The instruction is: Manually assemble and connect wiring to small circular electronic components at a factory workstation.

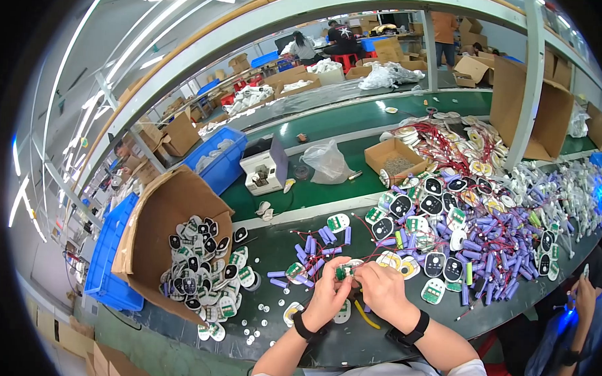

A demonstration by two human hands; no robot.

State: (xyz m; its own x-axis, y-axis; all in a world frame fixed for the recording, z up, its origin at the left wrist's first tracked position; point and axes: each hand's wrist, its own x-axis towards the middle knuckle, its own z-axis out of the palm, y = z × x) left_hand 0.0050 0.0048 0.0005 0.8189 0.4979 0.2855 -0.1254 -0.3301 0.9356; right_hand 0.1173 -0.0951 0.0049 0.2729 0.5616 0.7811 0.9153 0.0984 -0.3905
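Both my hands at work low over the dark green bench [272,247]. Left grip [328,296]: thumb and fingers pinching a small green circuit board [344,272]. Right grip [382,288]: fingertips brought in at the board's right side; cannot tell whether they pinch it or only touch, the contact being too small to read. Board sits between the two grips, just above the bench. Black bands on both wrists.

Just under the grip, toward me: a curved yellow tool handle [367,316], with a white rounded housing piece [342,313] to its left. Near the left grip, on its outer side: a yellow-and-white oval piece [292,314], then scattered small white discs [265,309].

Just beyond the left grip, a loose cluster of purple cylindrical cells [310,247]. Right of the right grip, a much bigger heap: purple cells [472,255], black-faced ovals [434,263], red wires among them.

Well left of the grip: an open brown cardboard carton [151,216] on its side, white oval housings with green boards [227,303] spilling from its mouth.

Far beyond the grip: a white boxy machine [263,172], a clear plastic bag [327,164]. Far right: a co-worker's hand [585,299], apart from mine.
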